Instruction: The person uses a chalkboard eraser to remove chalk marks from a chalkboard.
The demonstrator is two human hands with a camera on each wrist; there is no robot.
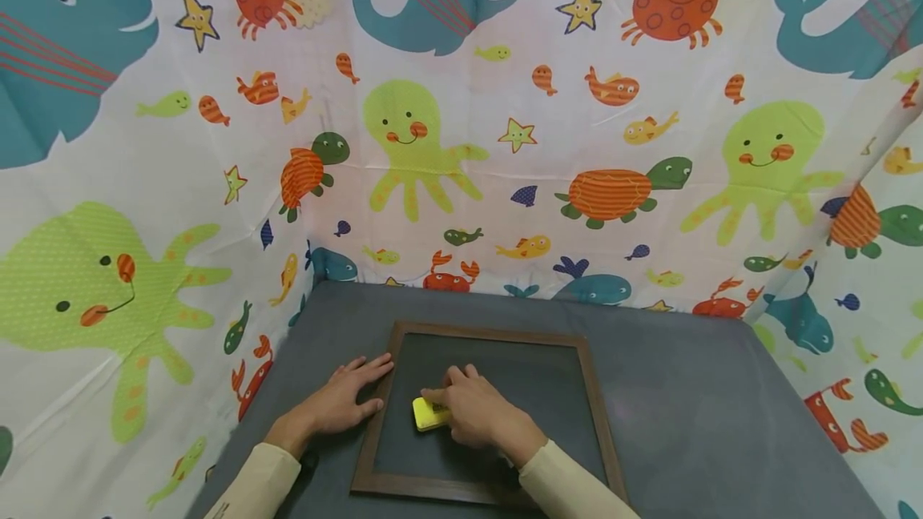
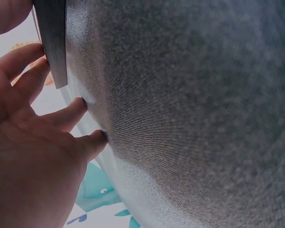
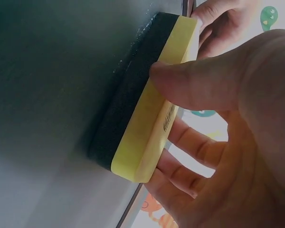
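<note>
A dark chalkboard (image 1: pixel 519 391) in a brown wooden frame (image 1: pixel 594 391) lies flat on the grey table (image 1: pixel 707 415). My right hand (image 1: pixel 469 407) grips a yellow eraser (image 1: pixel 429 415) with a black felt pad and presses it on the board's left part. In the right wrist view the thumb and fingers (image 3: pixel 199 85) clamp the eraser (image 3: pixel 154 109), felt side against the board (image 3: pixel 52 95). My left hand (image 1: pixel 346 399) lies flat on the table, fingers straight, touching the frame's left edge. The left wrist view shows those fingers (image 2: pixel 71 114) spread on the grey cloth (image 2: pixel 194 118) beside the frame (image 2: pixel 54 38).
A curtain printed with sea animals (image 1: pixel 505 142) walls in the table at the back and both sides. Bare grey table (image 1: pixel 721 439) lies to the right of the board.
</note>
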